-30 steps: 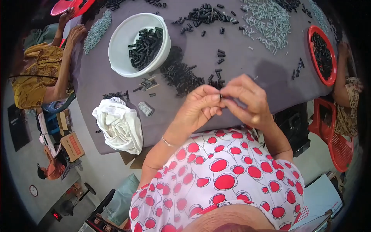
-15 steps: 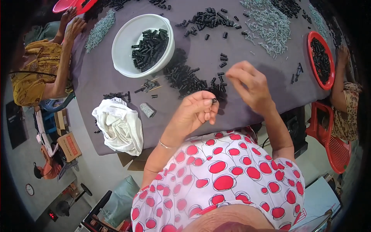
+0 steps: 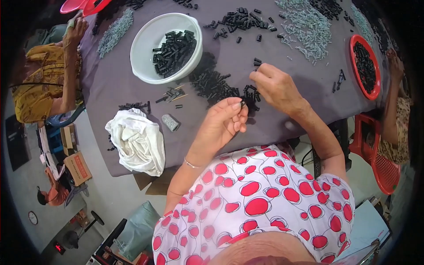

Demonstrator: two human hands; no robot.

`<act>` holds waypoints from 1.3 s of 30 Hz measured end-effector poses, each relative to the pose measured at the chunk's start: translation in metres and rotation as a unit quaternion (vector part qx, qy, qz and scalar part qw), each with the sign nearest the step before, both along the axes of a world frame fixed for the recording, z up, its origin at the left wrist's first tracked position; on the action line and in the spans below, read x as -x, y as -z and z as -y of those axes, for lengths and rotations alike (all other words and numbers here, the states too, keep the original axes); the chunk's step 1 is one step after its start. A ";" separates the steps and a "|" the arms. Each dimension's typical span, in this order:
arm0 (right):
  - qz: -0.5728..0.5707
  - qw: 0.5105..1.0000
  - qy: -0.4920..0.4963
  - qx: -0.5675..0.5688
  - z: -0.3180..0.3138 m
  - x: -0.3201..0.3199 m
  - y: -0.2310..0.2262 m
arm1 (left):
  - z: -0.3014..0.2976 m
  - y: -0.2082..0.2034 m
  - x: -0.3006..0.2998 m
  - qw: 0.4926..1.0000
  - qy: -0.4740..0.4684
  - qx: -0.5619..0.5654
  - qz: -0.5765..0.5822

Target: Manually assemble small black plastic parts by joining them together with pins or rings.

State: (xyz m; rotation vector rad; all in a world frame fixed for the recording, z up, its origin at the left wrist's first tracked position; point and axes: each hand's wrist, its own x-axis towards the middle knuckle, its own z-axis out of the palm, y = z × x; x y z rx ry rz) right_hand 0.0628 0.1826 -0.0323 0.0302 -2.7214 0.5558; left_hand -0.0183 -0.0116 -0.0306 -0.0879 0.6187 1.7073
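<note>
Between the thumb and forefinger of my left hand [image 3: 224, 120] is a small black plastic piece [image 3: 242, 103], mostly covered by the fingertips. My right hand [image 3: 278, 88] is farther out over the table, its fingers bent together beside a few loose black tubes [image 3: 257, 61]. Whatever lies between those fingertips is hidden. Just beyond my left hand spreads a dark heap of small black parts [image 3: 212, 86]. Similar black tubes [image 3: 173, 55] fill the bottom of a white bowl [image 3: 137, 57] at the far left.
A white cloth [image 3: 134, 143] and a grey speckled block [image 3: 170, 123] lie left of my hands. Small springs [image 3: 307, 33] and more black tubes [image 3: 240, 22] are piled at the back. Red trays [image 3: 376, 88] stand at the sides, with co-workers' arms [image 3: 68, 75] nearby.
My right hand has moved left and slightly farther away, onto the loose black tubes, and its fingers have drawn together. My left hand, still holding the piece, has shifted slightly up.
</note>
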 end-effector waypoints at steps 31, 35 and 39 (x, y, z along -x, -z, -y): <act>-0.102 0.873 0.120 0.462 0.040 -0.030 -0.041 | -0.011 -0.024 -0.017 0.966 -0.083 0.069 -0.234; -0.104 0.883 0.121 0.442 0.041 -0.031 -0.040 | -0.013 -0.028 -0.019 0.956 -0.088 0.091 -0.265; -0.124 0.889 0.118 0.425 0.044 -0.030 -0.038 | -0.015 -0.026 -0.020 0.951 -0.107 0.094 -0.274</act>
